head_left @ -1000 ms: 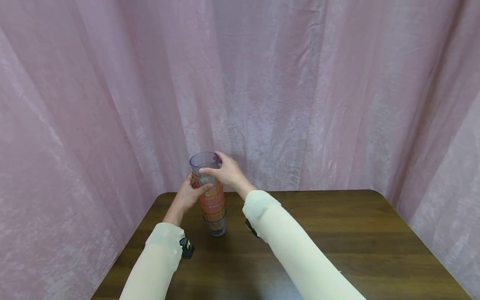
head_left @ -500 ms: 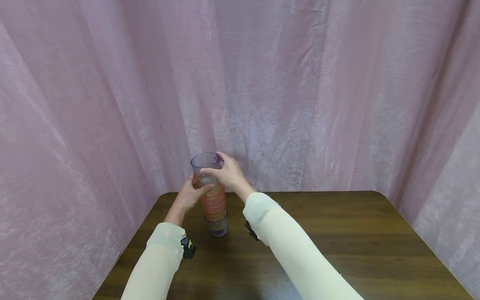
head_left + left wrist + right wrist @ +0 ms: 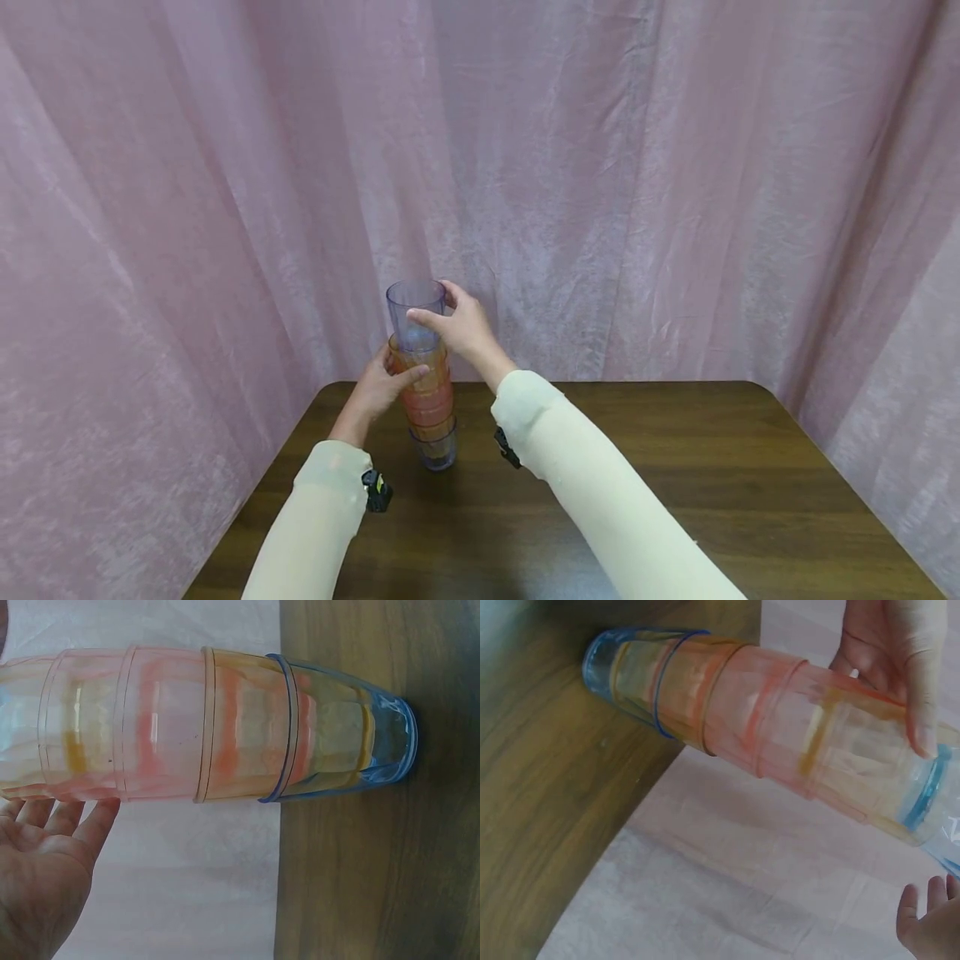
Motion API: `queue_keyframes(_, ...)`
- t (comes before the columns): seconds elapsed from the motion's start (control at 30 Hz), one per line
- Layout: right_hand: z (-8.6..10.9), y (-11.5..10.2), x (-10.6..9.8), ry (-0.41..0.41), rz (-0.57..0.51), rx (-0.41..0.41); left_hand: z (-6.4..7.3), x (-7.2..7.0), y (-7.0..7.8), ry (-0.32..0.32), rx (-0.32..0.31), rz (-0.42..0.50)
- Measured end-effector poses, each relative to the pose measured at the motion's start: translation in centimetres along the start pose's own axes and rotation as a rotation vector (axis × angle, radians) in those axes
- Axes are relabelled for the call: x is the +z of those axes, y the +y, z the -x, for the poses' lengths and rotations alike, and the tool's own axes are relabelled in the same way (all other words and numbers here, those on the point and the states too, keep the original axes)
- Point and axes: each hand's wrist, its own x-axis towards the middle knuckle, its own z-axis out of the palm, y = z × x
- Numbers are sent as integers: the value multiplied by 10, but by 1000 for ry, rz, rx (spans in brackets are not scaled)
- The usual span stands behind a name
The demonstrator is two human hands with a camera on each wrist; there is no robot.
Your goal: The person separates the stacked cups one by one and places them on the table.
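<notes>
A tall column of nested see-through tumblers stands upright on the table, with a blue tumbler [image 3: 437, 454] at its base. Above that come an amber tumbler [image 3: 247, 724], pink tumblers [image 3: 429, 404] and an upper amber tumbler [image 3: 429, 360]. My left hand [image 3: 378, 387] grips the column near the upper amber tumbler, its thumb across the near side. With thumb and fingers on opposite sides, my right hand [image 3: 465, 327] holds the pale blue top tumbler [image 3: 401, 310], whose lower part is still inside the amber one. In the right wrist view only some right fingertips [image 3: 934, 919] show.
The brown wooden table [image 3: 637, 467] extends to the right of the column. Pink curtains [image 3: 555, 192] hang behind its far edge and along both sides. A small black device [image 3: 377, 492] sits at the left wrist, another [image 3: 507, 448] at the right.
My right hand has risen with the pale blue tumbler, which now sticks out higher above the amber one. The left hand and the rest of the column stay almost where they were.
</notes>
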Motion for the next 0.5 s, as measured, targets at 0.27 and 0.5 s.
queue_keyframes(0.27, -2, -13, -19, 103, -45, -41, -6, 2, -2, -3, -19, 1)
queue_keyframes(0.5, -3, -12, -42, 168, -32, -40, -9, -4, -4, -3, 3, -53)
